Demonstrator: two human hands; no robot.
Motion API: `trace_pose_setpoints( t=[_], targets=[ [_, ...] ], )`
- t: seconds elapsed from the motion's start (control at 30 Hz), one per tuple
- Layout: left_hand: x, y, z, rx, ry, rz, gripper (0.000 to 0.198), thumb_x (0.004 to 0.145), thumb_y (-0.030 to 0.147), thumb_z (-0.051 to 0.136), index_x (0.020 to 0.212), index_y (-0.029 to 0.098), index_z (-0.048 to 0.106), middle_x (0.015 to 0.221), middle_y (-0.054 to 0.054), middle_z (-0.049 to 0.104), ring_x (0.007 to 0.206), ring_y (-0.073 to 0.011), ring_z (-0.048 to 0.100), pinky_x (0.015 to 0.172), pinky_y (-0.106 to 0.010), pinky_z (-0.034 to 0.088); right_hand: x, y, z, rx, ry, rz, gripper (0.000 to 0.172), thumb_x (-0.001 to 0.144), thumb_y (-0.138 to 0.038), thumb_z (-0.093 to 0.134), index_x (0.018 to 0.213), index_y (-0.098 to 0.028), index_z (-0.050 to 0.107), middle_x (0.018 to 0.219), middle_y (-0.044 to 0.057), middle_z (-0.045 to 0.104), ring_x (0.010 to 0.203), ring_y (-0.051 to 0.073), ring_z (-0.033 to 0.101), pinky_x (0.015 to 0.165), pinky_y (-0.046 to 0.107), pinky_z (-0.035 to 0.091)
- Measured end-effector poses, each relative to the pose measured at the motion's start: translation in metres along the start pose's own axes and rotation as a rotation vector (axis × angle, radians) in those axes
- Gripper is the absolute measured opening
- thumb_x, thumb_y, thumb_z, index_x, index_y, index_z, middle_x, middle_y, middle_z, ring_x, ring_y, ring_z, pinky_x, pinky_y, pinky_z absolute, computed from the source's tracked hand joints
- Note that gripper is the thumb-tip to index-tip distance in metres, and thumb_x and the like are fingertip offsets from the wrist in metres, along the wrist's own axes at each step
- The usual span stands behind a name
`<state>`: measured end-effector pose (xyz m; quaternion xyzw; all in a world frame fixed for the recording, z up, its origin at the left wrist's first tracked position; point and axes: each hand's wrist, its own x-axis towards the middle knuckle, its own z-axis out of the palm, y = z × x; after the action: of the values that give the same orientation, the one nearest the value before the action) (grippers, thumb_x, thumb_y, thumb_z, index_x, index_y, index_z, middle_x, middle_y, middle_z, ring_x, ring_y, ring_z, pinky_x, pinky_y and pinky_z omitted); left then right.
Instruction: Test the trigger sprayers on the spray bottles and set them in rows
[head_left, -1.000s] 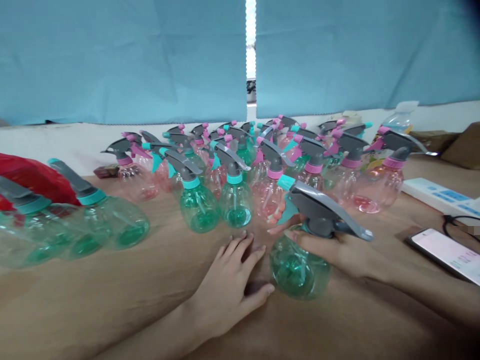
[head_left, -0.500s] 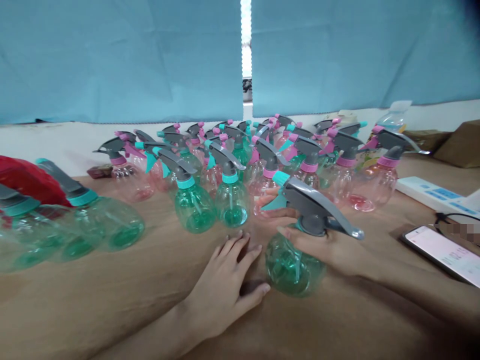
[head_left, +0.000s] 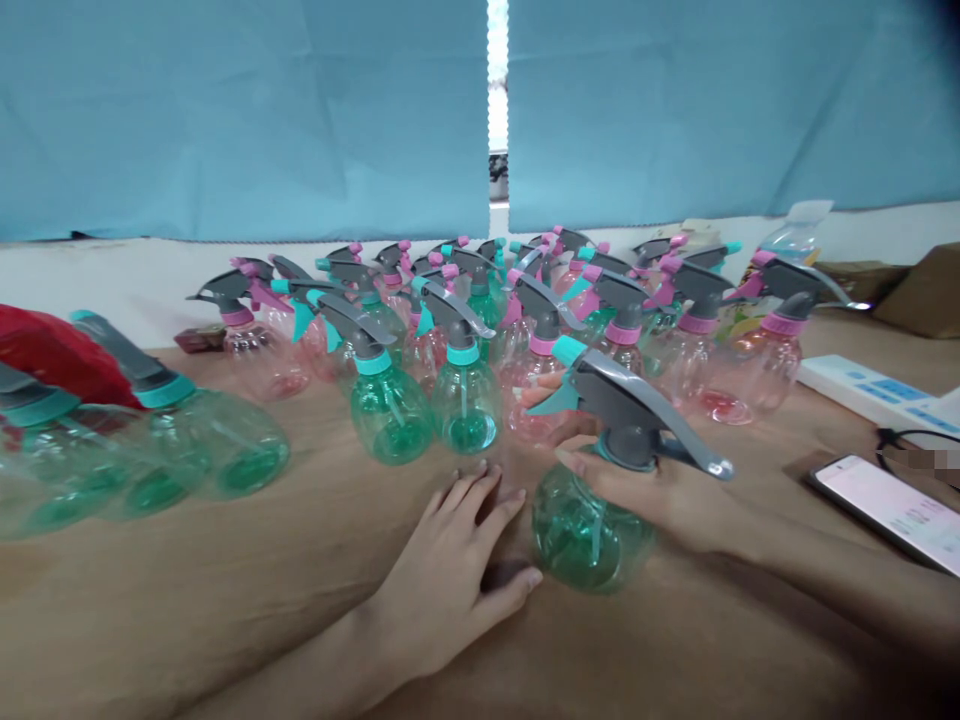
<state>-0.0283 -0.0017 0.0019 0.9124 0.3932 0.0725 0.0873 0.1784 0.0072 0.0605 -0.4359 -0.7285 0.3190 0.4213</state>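
My right hand (head_left: 651, 488) grips the neck of a green spray bottle (head_left: 589, 530) with a grey trigger head (head_left: 634, 410) and teal nozzle; the bottle stands on the brown table (head_left: 225, 590). Flat on the table just left of that bottle lies my left hand (head_left: 450, 575), fingers spread, thumb close to the bottle's base. Behind them stands a crowd of several green and pink spray bottles (head_left: 465, 395), all upright.
Several green bottles (head_left: 202, 440) lie on their sides at the left, next to a red bag (head_left: 52, 355). A phone (head_left: 892, 510) with a lit screen, a black cable and a white box (head_left: 870, 390) are at the right. Blue curtains hang behind.
My right hand has shifted the green bottle slightly back toward the group, and its fingers now curl further around the trigger head. The left hand has stayed in place.
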Motion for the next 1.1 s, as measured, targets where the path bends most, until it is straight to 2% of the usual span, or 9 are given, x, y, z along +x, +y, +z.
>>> trace_pose_setpoints(
  t=[0.17,0.37,0.53,0.77,0.87,1.0,1.1],
  targets=[
    [0.0007,0.0001,0.0001,0.01,-0.014,-0.005,0.056,0.089,0.049,0.052,0.134,0.018,0.043,0.145,-0.014,0.034,0.131,-0.0327,0.031,0.103,-0.052,0.03,0.0006,0.0007,-0.0005,-0.027,0.004,-0.018,0.018,0.08,-0.024,0.051,0.063,-0.024,0.06,0.063,-0.001,0.063,0.071,0.016,0.063,0.069,0.027,0.056],
    [0.0002,0.0005,-0.001,0.013,-0.02,-0.01,0.056,0.089,0.049,0.051,0.135,0.018,0.043,0.145,-0.014,0.034,0.131,-0.0323,0.031,0.102,-0.053,0.03,0.0,0.0063,-0.0005,-0.016,-0.008,0.004,0.017,0.08,-0.031,0.055,0.066,-0.023,0.062,0.071,0.0,0.064,0.071,0.016,0.063,0.067,0.026,0.056],
    [-0.0003,0.0007,0.0002,0.011,-0.009,0.004,0.056,0.089,0.049,0.051,0.135,0.017,0.043,0.144,-0.014,0.034,0.131,-0.0315,0.03,0.103,-0.052,0.029,-0.0001,0.0063,0.0009,0.013,0.011,-0.01,0.014,0.078,-0.03,0.057,0.067,-0.024,0.063,0.071,0.001,0.065,0.076,0.017,0.064,0.069,0.027,0.056],
    [-0.0003,-0.0005,0.0008,0.007,-0.003,0.004,0.056,0.089,0.049,0.052,0.135,0.018,0.043,0.144,-0.014,0.035,0.131,-0.0321,0.031,0.103,-0.052,0.03,-0.0003,0.0027,0.0014,0.034,0.023,0.001,0.014,0.077,-0.027,0.054,0.064,-0.024,0.061,0.072,0.001,0.063,0.073,0.017,0.063,0.067,0.029,0.055],
    [0.0001,-0.0001,0.0003,0.008,-0.006,0.005,0.056,0.089,0.048,0.052,0.135,0.017,0.043,0.144,-0.014,0.035,0.131,-0.0323,0.03,0.103,-0.052,0.029,-0.0002,0.0039,0.0014,0.049,0.026,0.005,0.007,0.076,-0.026,0.055,0.075,-0.025,0.062,0.082,0.001,0.064,0.073,0.017,0.062,0.066,0.028,0.054],
    [-0.0001,0.0003,0.0003,0.004,0.004,0.006,0.057,0.088,0.048,0.053,0.135,0.018,0.043,0.144,-0.014,0.036,0.13,-0.032,0.032,0.102,-0.052,0.031,0.0007,0.0024,0.0012,0.097,0.017,0.009,0.019,0.074,-0.021,0.055,0.092,-0.027,0.062,0.095,0.001,0.065,0.071,0.015,0.061,0.067,0.029,0.053],
    [-0.0002,0.0004,0.0002,0.002,0.006,0.009,0.056,0.088,0.048,0.053,0.135,0.018,0.043,0.144,-0.014,0.036,0.131,-0.0315,0.032,0.103,-0.051,0.03,0.0012,-0.0007,0.0,0.107,0.013,-0.007,0.02,0.074,-0.018,0.055,0.089,-0.028,0.063,0.093,0.0,0.065,0.069,0.015,0.061,0.068,0.029,0.052]
  ],
)
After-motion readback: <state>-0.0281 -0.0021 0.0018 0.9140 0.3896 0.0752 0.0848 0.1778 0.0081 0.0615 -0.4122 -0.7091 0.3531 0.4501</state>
